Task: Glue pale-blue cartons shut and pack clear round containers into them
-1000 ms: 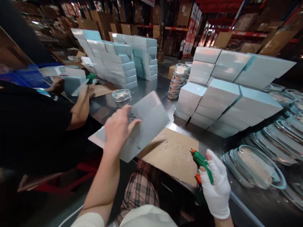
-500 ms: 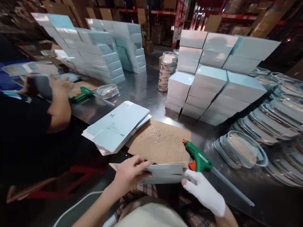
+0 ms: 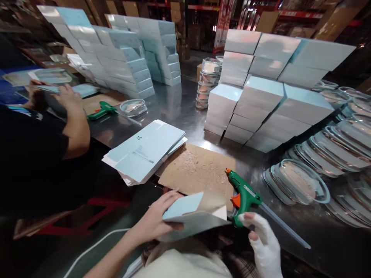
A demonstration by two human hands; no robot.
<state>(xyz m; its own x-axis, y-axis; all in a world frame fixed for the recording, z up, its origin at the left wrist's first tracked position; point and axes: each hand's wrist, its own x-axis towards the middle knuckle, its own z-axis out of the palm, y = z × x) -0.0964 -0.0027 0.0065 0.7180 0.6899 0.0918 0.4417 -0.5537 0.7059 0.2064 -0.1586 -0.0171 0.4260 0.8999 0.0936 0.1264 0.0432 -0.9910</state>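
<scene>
My left hand (image 3: 162,218) grips a light blue-white cardboard box (image 3: 194,224) by its left side, over my lap. The box stands partly opened, with its flaps raised and its hollow facing the table. My right hand (image 3: 262,239) wears a white glove with bare fingertips. Its fingers are apart and curved, holding nothing, close to the handle of a green glue gun (image 3: 246,195). Whether a fingertip touches that handle I cannot tell. The glue gun has an orange trigger and a clear glue stick (image 3: 285,226) out of its back, and lies on its side.
A stack of flat boxes (image 3: 147,148) lies beside a glue-spotted cardboard sheet (image 3: 199,168). White boxes (image 3: 261,96) are piled behind, with glass dishes (image 3: 298,181) stacked at the right. At the left, a co-worker's hands (image 3: 68,100) handle a box near another green glue gun (image 3: 101,111).
The flat box has been spread open and its flaps now stand up. My right hand has let go of its right end and moved right, beside the glue gun's handle.
</scene>
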